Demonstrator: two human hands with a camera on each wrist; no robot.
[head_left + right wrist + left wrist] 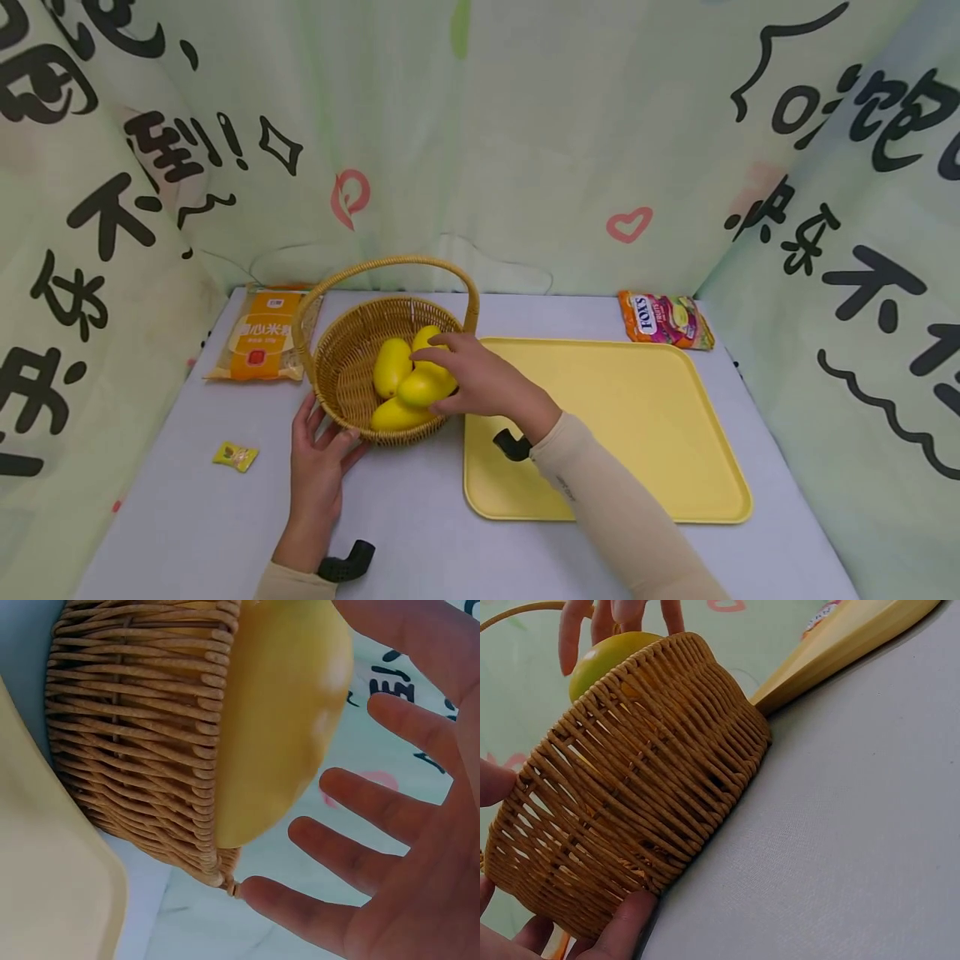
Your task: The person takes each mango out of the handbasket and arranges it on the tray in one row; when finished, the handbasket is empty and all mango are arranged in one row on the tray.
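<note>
A round wicker basket [341, 367] with a tall arched handle holds several yellow mangoes [423, 386], bunched toward its right side. My left hand [318, 467] grips the basket's near left side; in the left wrist view the thumb lies at the rim and the fingers lie low on the woven wall [667, 735]. Over the mangoes reaches my right hand [487, 379], fingers spread. The right wrist view shows those fingers extended beside a large yellow mango [277, 727] that bulges above the rim, with a gap between them. One mango [607, 664] has a greenish end.
A yellow tray [615, 442] lies right of the basket, under my right forearm. An orange-labelled bag [262, 337] is behind the basket at left, and a FOX'S candy bag [663, 321] stands behind the tray. A small wrapped candy [236, 456] lies at left. Printed curtains surround the table.
</note>
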